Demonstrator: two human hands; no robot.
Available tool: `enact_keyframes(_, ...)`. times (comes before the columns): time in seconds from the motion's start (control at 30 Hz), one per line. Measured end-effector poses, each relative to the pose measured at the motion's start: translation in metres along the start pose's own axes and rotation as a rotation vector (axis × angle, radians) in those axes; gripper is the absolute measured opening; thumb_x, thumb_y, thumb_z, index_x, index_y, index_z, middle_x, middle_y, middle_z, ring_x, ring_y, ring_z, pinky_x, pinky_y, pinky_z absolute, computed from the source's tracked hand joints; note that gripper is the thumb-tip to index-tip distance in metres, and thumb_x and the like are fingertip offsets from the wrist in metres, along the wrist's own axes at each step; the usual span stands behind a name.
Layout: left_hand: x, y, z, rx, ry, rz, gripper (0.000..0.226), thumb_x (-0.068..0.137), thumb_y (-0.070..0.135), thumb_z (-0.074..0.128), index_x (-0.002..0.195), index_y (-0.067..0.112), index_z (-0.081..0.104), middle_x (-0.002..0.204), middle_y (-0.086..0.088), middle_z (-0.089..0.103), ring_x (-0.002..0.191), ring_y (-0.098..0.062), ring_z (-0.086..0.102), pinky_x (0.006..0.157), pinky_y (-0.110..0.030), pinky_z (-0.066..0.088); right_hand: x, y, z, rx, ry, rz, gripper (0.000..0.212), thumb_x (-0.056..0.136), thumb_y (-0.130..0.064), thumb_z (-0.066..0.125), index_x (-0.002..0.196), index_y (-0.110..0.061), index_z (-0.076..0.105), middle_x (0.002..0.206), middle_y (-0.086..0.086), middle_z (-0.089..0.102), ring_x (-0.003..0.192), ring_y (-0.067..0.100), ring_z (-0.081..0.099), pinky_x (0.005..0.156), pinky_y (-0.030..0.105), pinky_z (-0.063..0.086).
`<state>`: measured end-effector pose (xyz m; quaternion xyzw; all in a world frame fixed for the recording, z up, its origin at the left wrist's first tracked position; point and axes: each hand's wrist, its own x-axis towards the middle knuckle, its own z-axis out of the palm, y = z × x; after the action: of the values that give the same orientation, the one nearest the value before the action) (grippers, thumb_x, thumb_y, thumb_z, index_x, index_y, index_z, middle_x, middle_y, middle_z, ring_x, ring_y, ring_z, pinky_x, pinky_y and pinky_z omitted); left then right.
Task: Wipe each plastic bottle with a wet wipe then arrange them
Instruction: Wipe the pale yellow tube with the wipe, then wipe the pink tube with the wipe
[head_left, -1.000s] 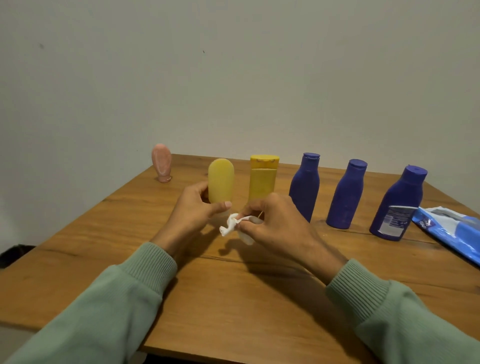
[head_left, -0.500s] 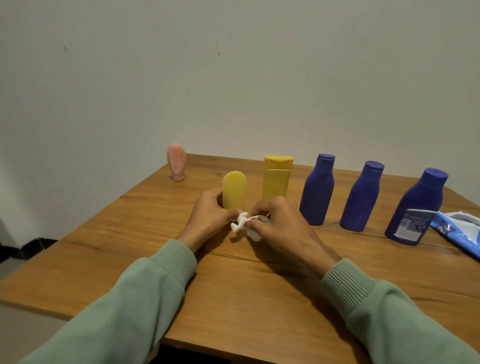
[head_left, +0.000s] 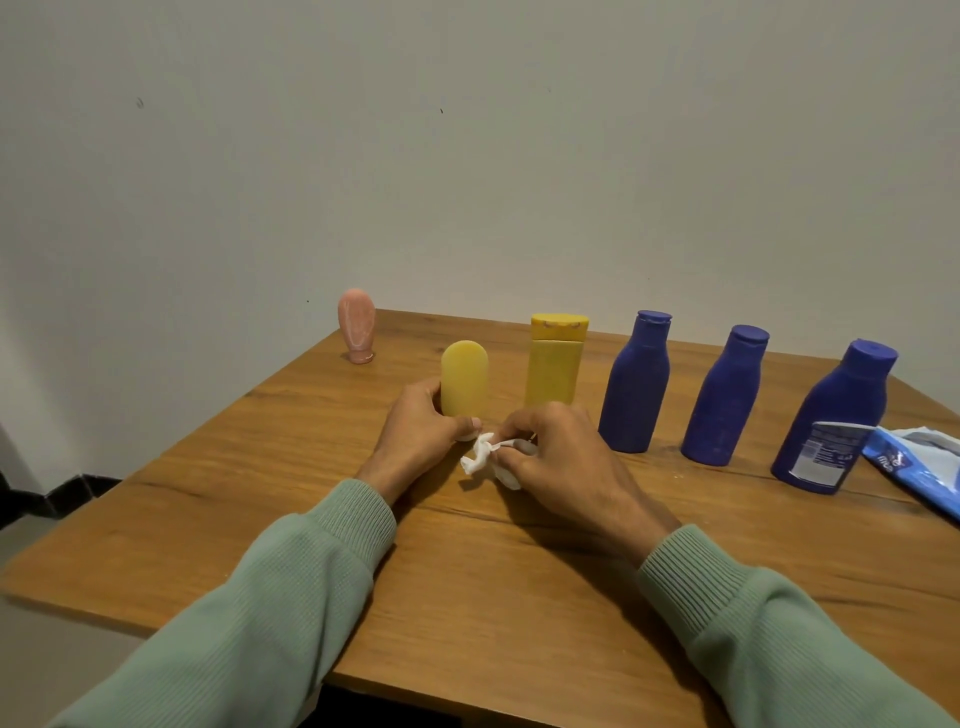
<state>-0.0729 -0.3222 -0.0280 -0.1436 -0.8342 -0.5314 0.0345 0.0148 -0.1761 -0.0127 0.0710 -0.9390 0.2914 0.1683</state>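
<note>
My left hand (head_left: 418, 434) grips the lower part of a small rounded yellow bottle (head_left: 464, 378) that stands upright on the wooden table (head_left: 467, 582). My right hand (head_left: 558, 457) pinches a crumpled white wet wipe (head_left: 480, 457) at the bottle's base. Behind stands a taller yellow flip-cap bottle (head_left: 556, 358). To its right stand three blue bottles: (head_left: 635, 382), (head_left: 724, 396) and, with a peeling label, (head_left: 836, 418). A pink bottle (head_left: 357, 325) stands cap-down at the far left corner.
A blue wet-wipe pack (head_left: 919, 462) lies at the table's right edge, next to the labelled blue bottle. The wall rises right behind the table. The table's left and near edges drop to a dark floor.
The view has shifted left, so everything sits further right in frame. The rounded yellow bottle has come down from a slightly raised hold to the tabletop. Both hands stay together at its base.
</note>
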Motion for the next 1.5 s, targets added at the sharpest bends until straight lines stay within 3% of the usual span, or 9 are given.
enact_keyframes(0.2,-0.004,0.004,-0.002,-0.007,-0.003,-0.004,0.034,0.075,0.009,0.077,0.106,0.015,0.064,0.095,-0.004,0.07,0.089,-0.02,0.068,0.08,-0.042,0.058,0.0,-0.007,0.001,0.011,-0.011,-0.013,0.018,0.086,-0.025,0.064,0.103,-0.021,0.069,0.099,-0.008,0.067,0.084,0.001,0.059,0.072,0.021,0.054)
enact_keyframes(0.37,-0.005,0.006,-0.011,-0.283,0.062,-0.112,0.053,0.077,-0.013,0.058,0.123,0.015,0.056,0.105,-0.005,0.066,0.086,-0.013,0.064,0.059,-0.02,0.052,-0.001,-0.021,0.008,0.065,0.007,-0.03,0.017,0.086,-0.025,0.065,0.101,-0.02,0.069,0.098,-0.008,0.068,0.081,-0.001,0.059,0.071,0.02,0.054)
enact_keyframes(0.53,0.004,-0.01,-0.042,-0.336,0.276,-0.151,0.031,0.079,-0.004,0.06,0.103,0.015,0.064,0.101,-0.008,0.065,0.093,-0.023,0.063,0.083,-0.039,0.058,0.005,-0.048,0.031,0.145,-0.024,-0.091,0.013,0.086,-0.026,0.063,0.094,-0.022,0.072,0.085,-0.01,0.069,0.074,0.0,0.06,0.063,0.019,0.053)
enact_keyframes(0.67,0.019,-0.024,-0.071,-0.266,0.312,-0.141,0.021,0.082,-0.003,0.062,0.095,0.013,0.065,0.104,-0.008,0.065,0.096,-0.022,0.065,0.083,-0.039,0.059,0.019,-0.071,0.055,0.195,-0.052,-0.118,0.013,0.087,-0.023,0.063,0.096,-0.019,0.071,0.085,-0.009,0.068,0.07,-0.001,0.06,0.055,0.014,0.048)
enact_keyframes(0.9,0.058,-0.048,-0.098,-0.056,0.342,-0.126,0.027,0.078,0.003,0.068,0.1,0.015,0.06,0.096,-0.004,0.064,0.092,-0.019,0.065,0.077,-0.032,0.056,0.061,-0.082,0.083,0.317,0.03,0.001,0.012,0.084,-0.019,0.063,0.089,-0.022,0.073,0.074,-0.01,0.067,0.067,0.005,0.062,0.059,0.029,0.057)
enact_keyframes(1.07,0.088,-0.064,-0.1,0.083,0.207,-0.16,0.055,0.076,0.015,0.079,0.123,0.013,0.051,0.099,0.004,0.057,0.088,-0.01,0.057,0.062,-0.016,0.04,0.095,-0.078,0.101,0.454,0.116,0.171,0.014,0.084,-0.016,0.059,0.081,-0.023,0.071,0.078,-0.01,0.067,0.071,0.002,0.06,0.05,0.015,0.042)
enact_keyframes(1.23,0.114,-0.069,-0.099,0.131,0.18,-0.142,0.073,0.08,0.017,0.078,0.14,0.008,0.039,0.123,-0.007,0.056,0.106,-0.018,0.054,0.084,-0.025,0.044,0.117,-0.078,0.114,0.529,0.155,0.236,0.01,0.09,-0.019,0.057,0.09,-0.022,0.067,0.085,-0.006,0.065,0.073,-0.001,0.057,0.043,0.004,0.033)
enact_keyframes(1.37,0.132,-0.08,-0.102,0.156,0.189,-0.127,0.07,0.077,0.021,0.081,0.136,0.008,0.046,0.131,-0.01,0.058,0.116,-0.024,0.058,0.098,-0.035,0.049,0.131,-0.081,0.127,0.571,0.146,0.275,0.01,0.09,-0.02,0.056,0.093,-0.024,0.065,0.09,-0.003,0.066,0.079,0.009,0.062,0.055,0.017,0.044)
enact_keyframes(1.5,0.14,-0.084,-0.1,0.122,0.173,-0.064,0.061,0.079,0.018,0.08,0.132,0.01,0.05,0.12,-0.007,0.065,0.102,-0.018,0.064,0.087,-0.029,0.054,0.139,-0.081,0.131,0.573,0.148,0.296,0.012,0.09,-0.018,0.054,0.095,-0.024,0.063,0.093,-0.003,0.064,0.081,0.009,0.06,0.057,0.02,0.044)
